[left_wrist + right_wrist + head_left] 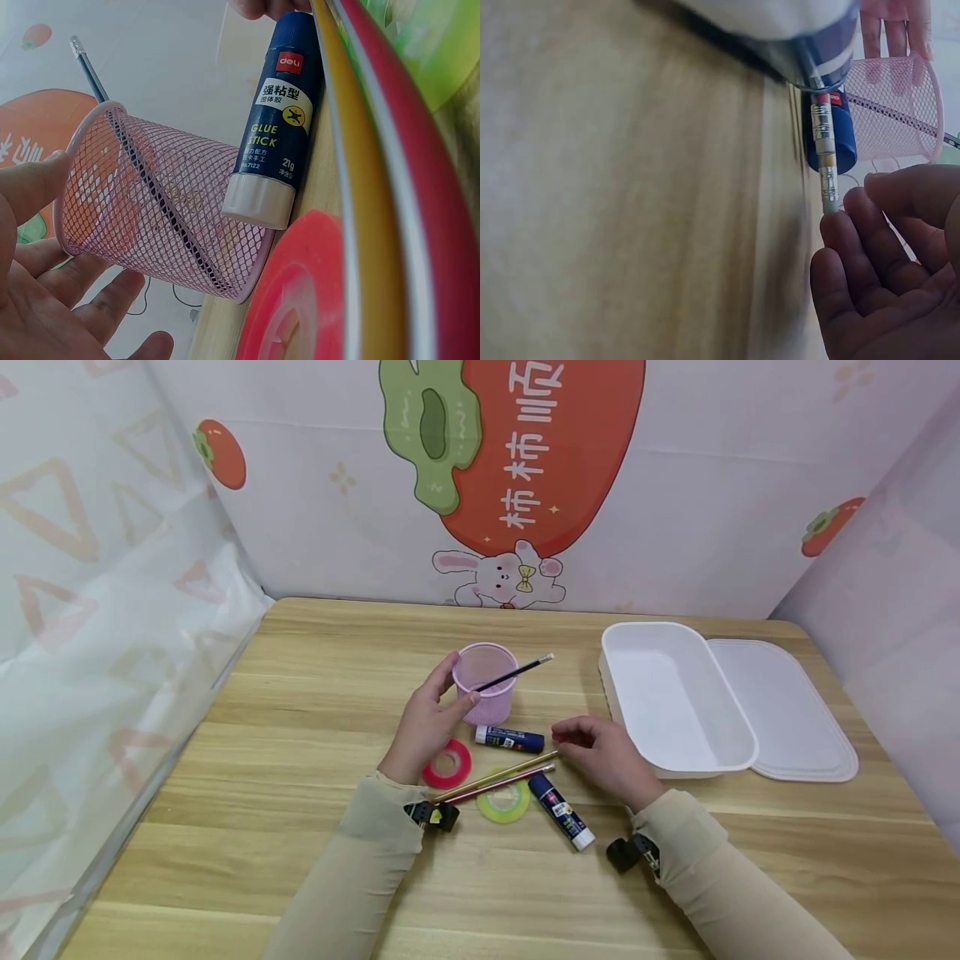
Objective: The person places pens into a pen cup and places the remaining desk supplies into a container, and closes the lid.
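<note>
My left hand (425, 727) holds a pink mesh pen cup (491, 708) near its rim, thumb on one side and fingers on the other. A black pencil (528, 667) leans in the cup, its eraser end sticking out. My right hand (603, 756) is beside the eraser ends of a gold pencil (517, 767) and a red pencil (491, 783), fingers loosely bent. In the right wrist view a fingertip (840, 225) is right at one eraser end, with nothing gripped. A blue glue stick (274, 127) lies at the cup's base.
A red tape roll (435, 774) lies near my left wrist. The pencils cross a yellow-green tape roll (504, 812). A second glue stick (558, 810) lies in front of my right hand. To the right stand a white plastic box (675, 693) and its flat lid (798, 718).
</note>
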Demonstrator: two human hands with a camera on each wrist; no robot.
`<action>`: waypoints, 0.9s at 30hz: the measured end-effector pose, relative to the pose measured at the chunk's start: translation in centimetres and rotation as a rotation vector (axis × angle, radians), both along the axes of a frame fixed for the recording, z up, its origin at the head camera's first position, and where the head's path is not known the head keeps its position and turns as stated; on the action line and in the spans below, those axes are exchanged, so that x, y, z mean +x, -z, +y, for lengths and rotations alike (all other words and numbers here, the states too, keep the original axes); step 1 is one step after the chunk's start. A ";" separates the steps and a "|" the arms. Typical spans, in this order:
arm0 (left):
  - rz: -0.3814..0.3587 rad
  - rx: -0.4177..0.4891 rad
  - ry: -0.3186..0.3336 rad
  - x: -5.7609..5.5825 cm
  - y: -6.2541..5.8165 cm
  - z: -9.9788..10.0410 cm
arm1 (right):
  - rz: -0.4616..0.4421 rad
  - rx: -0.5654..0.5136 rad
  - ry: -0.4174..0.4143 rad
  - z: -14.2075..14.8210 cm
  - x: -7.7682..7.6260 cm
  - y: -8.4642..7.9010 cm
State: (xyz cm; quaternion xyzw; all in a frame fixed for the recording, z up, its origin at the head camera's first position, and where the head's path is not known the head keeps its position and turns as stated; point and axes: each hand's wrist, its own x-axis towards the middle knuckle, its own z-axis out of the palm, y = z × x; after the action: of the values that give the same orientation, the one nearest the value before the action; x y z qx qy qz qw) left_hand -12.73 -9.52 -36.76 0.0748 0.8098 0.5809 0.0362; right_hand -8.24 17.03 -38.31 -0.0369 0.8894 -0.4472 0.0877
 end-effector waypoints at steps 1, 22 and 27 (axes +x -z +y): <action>-0.003 -0.002 0.000 0.0 0.0 0.0 | -0.001 -0.001 -0.002 0.0 0.0 0.1; -0.012 -0.008 -0.006 -0.1 0.1 0.0 | -0.017 0.041 -0.031 0.3 -0.2 0.6; -0.014 -0.012 -0.009 0.0 0.0 0.0 | -0.020 0.064 -0.033 0.3 -0.3 0.7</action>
State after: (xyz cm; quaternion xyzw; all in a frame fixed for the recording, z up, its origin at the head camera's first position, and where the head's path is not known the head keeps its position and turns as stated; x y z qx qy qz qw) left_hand -12.73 -9.47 -36.74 0.0669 0.8133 0.5767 0.0397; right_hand -8.54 17.34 -39.01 -0.0443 0.9016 -0.4174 0.1049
